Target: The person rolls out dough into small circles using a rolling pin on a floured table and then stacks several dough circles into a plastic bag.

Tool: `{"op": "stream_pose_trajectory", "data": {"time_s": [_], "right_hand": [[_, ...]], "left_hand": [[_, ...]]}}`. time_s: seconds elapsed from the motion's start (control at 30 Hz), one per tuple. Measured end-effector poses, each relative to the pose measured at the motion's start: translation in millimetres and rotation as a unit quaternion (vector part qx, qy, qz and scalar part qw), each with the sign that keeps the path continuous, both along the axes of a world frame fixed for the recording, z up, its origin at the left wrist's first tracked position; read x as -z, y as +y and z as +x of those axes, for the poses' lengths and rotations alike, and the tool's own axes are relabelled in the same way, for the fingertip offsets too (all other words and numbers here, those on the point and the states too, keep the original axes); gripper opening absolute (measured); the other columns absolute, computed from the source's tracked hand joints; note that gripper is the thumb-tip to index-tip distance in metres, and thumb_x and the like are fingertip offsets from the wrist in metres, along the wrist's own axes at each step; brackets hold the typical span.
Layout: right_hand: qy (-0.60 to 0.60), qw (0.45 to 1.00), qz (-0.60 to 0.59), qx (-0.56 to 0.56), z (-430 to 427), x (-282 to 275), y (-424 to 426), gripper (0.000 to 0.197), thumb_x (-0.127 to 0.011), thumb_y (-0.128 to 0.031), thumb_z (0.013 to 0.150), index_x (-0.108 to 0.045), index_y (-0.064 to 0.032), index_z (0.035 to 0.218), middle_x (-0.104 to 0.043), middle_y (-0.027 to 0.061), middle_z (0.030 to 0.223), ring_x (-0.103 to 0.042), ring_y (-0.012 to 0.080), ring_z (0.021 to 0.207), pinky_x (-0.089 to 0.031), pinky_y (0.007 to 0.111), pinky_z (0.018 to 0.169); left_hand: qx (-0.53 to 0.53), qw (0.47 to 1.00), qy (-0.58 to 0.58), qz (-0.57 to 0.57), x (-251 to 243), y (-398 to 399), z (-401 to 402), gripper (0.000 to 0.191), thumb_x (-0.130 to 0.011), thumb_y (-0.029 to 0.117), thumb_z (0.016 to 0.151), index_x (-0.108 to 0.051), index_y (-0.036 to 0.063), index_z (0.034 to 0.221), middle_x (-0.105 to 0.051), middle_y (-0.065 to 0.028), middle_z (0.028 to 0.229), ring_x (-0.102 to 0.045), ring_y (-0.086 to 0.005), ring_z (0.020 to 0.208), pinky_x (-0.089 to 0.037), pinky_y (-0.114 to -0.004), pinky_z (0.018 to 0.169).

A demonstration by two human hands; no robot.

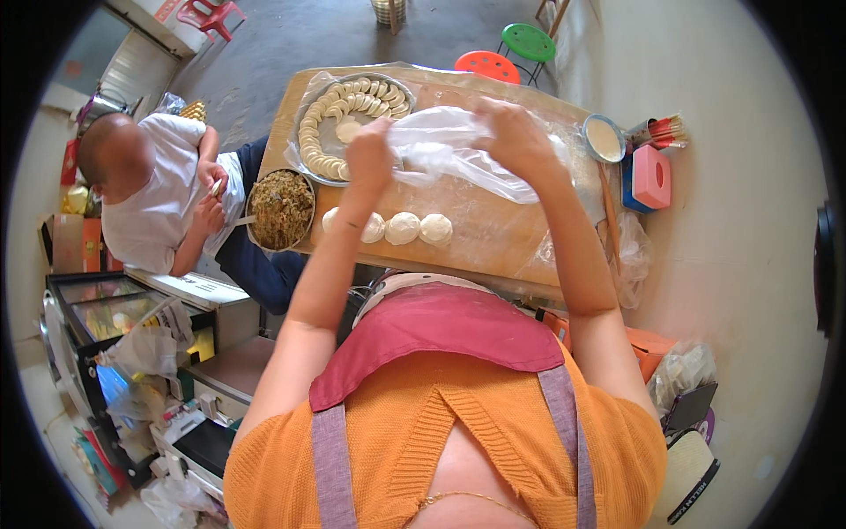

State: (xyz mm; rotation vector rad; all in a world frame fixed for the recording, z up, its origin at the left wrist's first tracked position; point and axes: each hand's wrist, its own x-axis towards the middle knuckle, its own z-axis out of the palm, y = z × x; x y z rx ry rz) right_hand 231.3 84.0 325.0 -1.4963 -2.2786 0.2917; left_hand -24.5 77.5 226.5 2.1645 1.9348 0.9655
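Note:
A crumpled sheet of clear plastic (439, 125) is stretched over the wooden table, between my two hands. My left hand (370, 155) grips its left end, beside the round tray (312, 173) of folded dumplings. At the other end my right hand (515, 135), blurred, has its fingers closed on the plastic. Whitish shapes under the sheet are too unclear to name. A row of several floured dough rounds (402, 228) lies nearer me, partly hidden behind my left forearm. One flat dough wrapper (347, 129) rests inside the tray.
Left of the table a seated person (158, 185) holds a small piece of dough, near a bowl of chopped filling (283, 208). On the right are a bowl of flour (603, 139), a rolling pin (609, 215) and a pink box (651, 175). Stools (529, 42) stand beyond.

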Motion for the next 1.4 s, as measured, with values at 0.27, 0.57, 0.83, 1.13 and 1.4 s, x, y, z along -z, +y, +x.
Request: {"op": "stream_pose_trajectory", "data": {"time_s": [0.27, 0.57, 0.83, 1.13, 1.4], "right_hand": [[0.041, 0.986, 0.05, 0.156, 45.2, 100.9, 9.2, 0.019, -0.065, -0.003, 0.084, -0.064, -0.0019, 0.103, -0.07, 0.018, 0.098, -0.07, 0.0323, 0.096, -0.056, 0.043, 0.086], [0.329, 0.895, -0.301, -0.002, 28.2, 124.5, -37.4, 0.018, -0.066, -0.002, 0.09, -0.067, -0.0021, 0.107, -0.069, 0.0043, 0.089, -0.068, 0.0132, 0.082, -0.055, 0.032, 0.073], [0.519, 0.747, -0.34, 0.24, 10.4, 220.9, 8.9, 0.016, -0.06, -0.006, 0.098, -0.07, -0.003, 0.111, -0.075, 0.0098, 0.101, -0.073, 0.0234, 0.089, -0.059, 0.041, 0.078], [0.571, 0.652, -0.48, 0.134, -118.1, 161.6, 62.9, 0.02, -0.061, -0.016, 0.101, -0.069, -0.0062, 0.117, -0.068, -0.001, 0.093, -0.062, 0.0088, 0.076, -0.053, 0.027, 0.068], [0.658, 0.656, -0.347, 0.125, -88.8, 158.2, 73.5, 0.023, -0.065, -0.015, 0.098, -0.07, -0.0036, 0.117, -0.071, 0.0068, 0.111, -0.064, 0.0172, 0.109, -0.051, 0.035, 0.098]], "left_hand": [[-0.104, 0.987, 0.063, 0.101, 13.5, -42.9, -63.0, 0.03, -0.054, -0.01, 0.079, -0.068, 0.003, 0.102, -0.07, -0.0216, 0.094, -0.068, -0.0424, 0.092, -0.054, -0.051, 0.082], [0.029, 0.501, -0.799, -0.33, 70.9, -83.6, -136.4, 0.037, -0.046, 0.008, 0.102, -0.059, 0.002, 0.136, -0.071, -0.0177, 0.122, -0.073, -0.0276, 0.109, -0.066, -0.039, 0.085], [0.091, 0.849, -0.311, -0.417, 63.4, -80.6, -203.0, 0.023, -0.073, 0.007, 0.09, -0.074, -0.0007, 0.111, -0.075, -0.0041, 0.098, -0.066, -0.0085, 0.083, -0.053, -0.023, 0.074], [0.209, 0.306, -0.867, -0.332, 146.1, 70.8, -343.3, 0.031, -0.046, 0.012, 0.107, -0.06, -0.0073, 0.126, -0.072, -0.0131, 0.11, -0.072, -0.0201, 0.094, -0.061, -0.034, 0.084], [0.229, 0.883, -0.301, -0.28, 58.8, 94.6, -318.6, 0.031, -0.083, 0.01, 0.085, -0.073, -0.0037, 0.111, -0.073, -0.0093, 0.111, -0.069, -0.018, 0.092, -0.054, -0.033, 0.084]]}}
